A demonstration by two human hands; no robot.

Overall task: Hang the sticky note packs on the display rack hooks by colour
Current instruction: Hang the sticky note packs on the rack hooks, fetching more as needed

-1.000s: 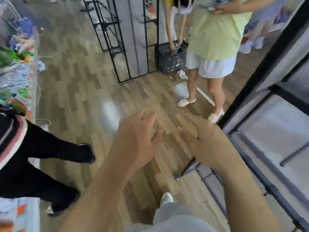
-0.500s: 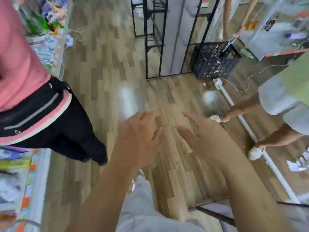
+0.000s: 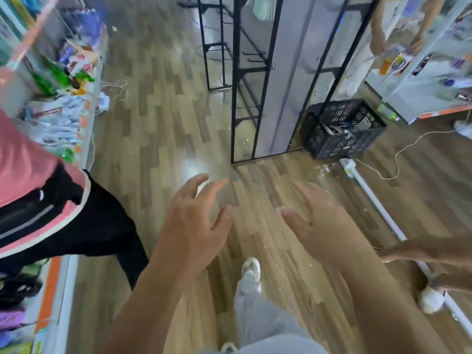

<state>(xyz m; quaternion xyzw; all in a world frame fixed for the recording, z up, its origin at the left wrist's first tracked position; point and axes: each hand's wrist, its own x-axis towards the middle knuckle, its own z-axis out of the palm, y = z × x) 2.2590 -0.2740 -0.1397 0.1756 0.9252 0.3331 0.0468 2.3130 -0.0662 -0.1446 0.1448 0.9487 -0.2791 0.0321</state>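
Fingers [image 3: 195, 183] of the left hand [image 3: 194, 226] are hanging loosely spread and holding nothing, and the right hand [image 3: 324, 226] is hovering just as wide and empty over the wooden floor [image 3: 158, 139]. No sticky note packs are showing clearly. A black crate [image 3: 332, 141] is sitting far right, just beside the foot of the display rack [image 3: 235, 111], and is holding packaged goods too blurred to name. The rack itself is standing far centre, a black frame with thin hooks [image 3: 251, 55] jutting out bare. Judging from this, the person is heading off to fetch stock, so the sensible move is gathering packs of one colour at a time and pinching each by its top edge, leaving any hanging hole free for the hook. A person in pink [image 3: 23, 162] is crowding the left and another person's arm [image 3: 429, 251] is reaching in near right, so care in passing is needed.
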